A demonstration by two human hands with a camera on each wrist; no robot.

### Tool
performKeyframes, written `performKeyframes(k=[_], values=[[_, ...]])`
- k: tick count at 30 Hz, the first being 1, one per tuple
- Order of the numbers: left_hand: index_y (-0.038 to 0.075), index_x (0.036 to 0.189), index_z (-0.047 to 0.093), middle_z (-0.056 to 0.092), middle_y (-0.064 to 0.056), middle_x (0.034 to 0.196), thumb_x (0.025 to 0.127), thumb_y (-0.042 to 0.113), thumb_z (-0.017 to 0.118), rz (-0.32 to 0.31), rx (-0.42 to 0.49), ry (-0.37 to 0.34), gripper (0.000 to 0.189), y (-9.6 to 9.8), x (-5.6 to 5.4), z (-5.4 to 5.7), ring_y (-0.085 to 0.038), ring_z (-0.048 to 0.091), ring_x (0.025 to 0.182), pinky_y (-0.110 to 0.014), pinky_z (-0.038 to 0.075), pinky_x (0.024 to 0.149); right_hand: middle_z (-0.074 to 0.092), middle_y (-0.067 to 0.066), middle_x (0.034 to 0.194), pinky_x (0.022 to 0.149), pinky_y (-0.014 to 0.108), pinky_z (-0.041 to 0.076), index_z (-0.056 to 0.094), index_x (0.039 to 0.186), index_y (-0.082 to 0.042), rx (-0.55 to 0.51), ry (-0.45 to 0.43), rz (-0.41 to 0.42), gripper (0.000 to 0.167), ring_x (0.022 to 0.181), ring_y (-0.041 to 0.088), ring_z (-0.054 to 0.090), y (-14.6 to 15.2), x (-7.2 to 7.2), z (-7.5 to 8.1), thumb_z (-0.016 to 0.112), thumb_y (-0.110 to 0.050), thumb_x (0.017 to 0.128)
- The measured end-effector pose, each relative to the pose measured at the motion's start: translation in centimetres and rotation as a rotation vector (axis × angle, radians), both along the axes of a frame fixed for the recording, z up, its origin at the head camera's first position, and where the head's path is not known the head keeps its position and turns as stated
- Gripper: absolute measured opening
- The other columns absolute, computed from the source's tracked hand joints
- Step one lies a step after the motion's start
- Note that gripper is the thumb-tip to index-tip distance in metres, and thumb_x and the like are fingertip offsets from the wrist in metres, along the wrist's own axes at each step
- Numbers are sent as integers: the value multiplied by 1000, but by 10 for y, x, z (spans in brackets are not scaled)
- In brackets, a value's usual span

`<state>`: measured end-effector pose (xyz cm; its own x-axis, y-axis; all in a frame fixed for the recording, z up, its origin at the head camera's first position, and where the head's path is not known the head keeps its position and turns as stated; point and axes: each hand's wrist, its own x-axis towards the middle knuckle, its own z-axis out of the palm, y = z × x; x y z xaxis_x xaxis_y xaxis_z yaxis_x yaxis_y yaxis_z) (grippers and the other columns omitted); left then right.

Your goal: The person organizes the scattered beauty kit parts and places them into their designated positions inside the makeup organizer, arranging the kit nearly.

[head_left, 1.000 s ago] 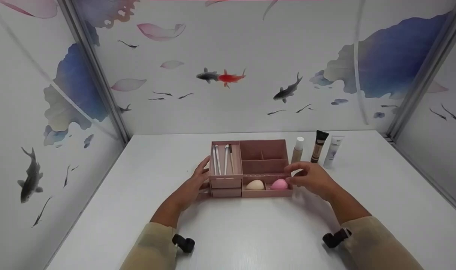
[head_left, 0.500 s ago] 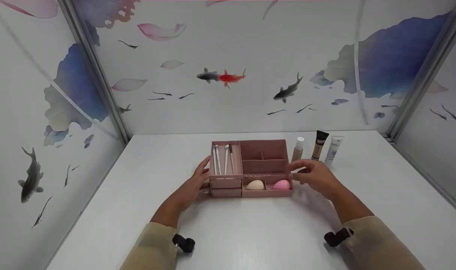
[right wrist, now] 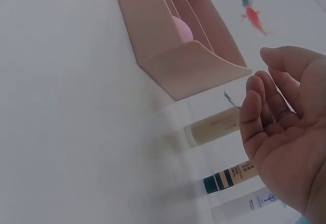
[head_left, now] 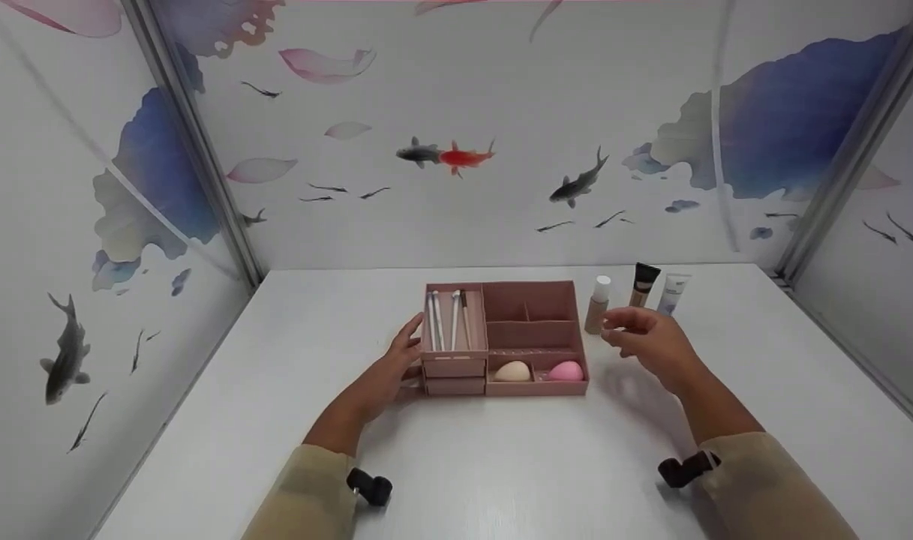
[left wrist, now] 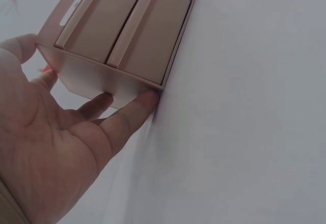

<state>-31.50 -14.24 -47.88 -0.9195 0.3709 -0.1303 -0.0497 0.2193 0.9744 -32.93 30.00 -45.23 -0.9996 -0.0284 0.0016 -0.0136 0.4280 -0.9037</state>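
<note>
A pink makeup organizer (head_left: 537, 389) stands mid-table. My left hand (head_left: 377, 382) rests against its left side, the fingers extended along the wall; in the left wrist view the fingertips touch that wall beside two small drawers (left wrist: 150, 35). My right hand (head_left: 655, 349) hovers right of the organizer, fingers loosely bent and holding nothing. Its fingertips are close to a beige bottle with a white cap (head_left: 596, 309). Behind the hand stand a black-and-tan tube (head_left: 645, 279) and a white tube (head_left: 674, 291). Their lower parts are hidden in the head view.
Several thin brushes (head_left: 454, 322) lie in the organizer's top left tray. A cream makeup sponge (head_left: 512, 370) and a pink makeup sponge (head_left: 566, 370) sit in its front compartments. White panels (head_left: 456, 225) with printed fish enclose the white table (head_left: 456, 465).
My right hand has drawn away from the pink sponge and moved right and back towards the bottle. The pink sponge sits slightly further right in its compartment. My left hand stays in place.
</note>
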Motion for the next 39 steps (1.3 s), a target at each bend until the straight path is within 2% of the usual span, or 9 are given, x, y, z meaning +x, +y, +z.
performKeyframes(k=[4,7,11,16,19,28,34,39], values=[[65,162,11,17,-5,179,111,61,37,-5,10,0,58,0,0,0,-48,33,160,-64,36,126,65,10,136,87,22,59,64,145,-15,18,10,-69,51,114,23,67,9,1,10,73,-40,102],[65,162,10,17,-5,179,111,61,38,-12,13,3,58,0,0,1,-48,33,160,-64,36,126,64,9,137,86,20,59,64,146,-17,38,22,-132,53,114,20,67,19,2,15,72,-45,102],[66,162,11,15,-5,179,112,59,38,-15,8,-3,57,0,0,2,-49,32,160,-65,35,126,65,5,129,84,17,59,62,148,-15,30,65,-227,57,107,13,68,35,2,19,71,-47,102],[65,163,11,12,-7,180,112,59,38,-15,-2,0,58,0,1,2,-51,30,160,-68,33,126,63,-1,123,83,16,59,59,151,-14,11,84,-297,58,107,10,66,53,1,23,70,-45,103],[65,163,12,12,-7,180,111,60,39,-13,-3,2,58,-1,0,2,-51,31,160,-68,33,126,62,-2,123,83,15,59,59,152,-14,17,73,-322,58,109,12,65,62,0,26,68,-46,104],[66,162,13,11,-6,180,112,57,40,-12,35,-21,57,-1,-1,0,-50,30,160,-66,35,126,60,-7,120,82,12,58,56,153,-13,25,64,-368,61,102,4,65,82,-11,29,68,-46,104],[68,161,14,12,-5,180,112,58,39,-7,22,-21,56,-1,0,1,-50,30,160,-67,34,126,57,-11,125,84,11,56,50,159,-15,3,48,-377,68,113,9,60,89,-23,28,69,-49,102],[68,160,12,14,-4,180,112,58,39,-16,19,-12,56,-2,-1,0,-49,30,161,-68,32,127,56,-12,124,85,11,57,48,160,-15,-39,28,-379,67,126,17,63,89,-34,26,69,-45,104]])
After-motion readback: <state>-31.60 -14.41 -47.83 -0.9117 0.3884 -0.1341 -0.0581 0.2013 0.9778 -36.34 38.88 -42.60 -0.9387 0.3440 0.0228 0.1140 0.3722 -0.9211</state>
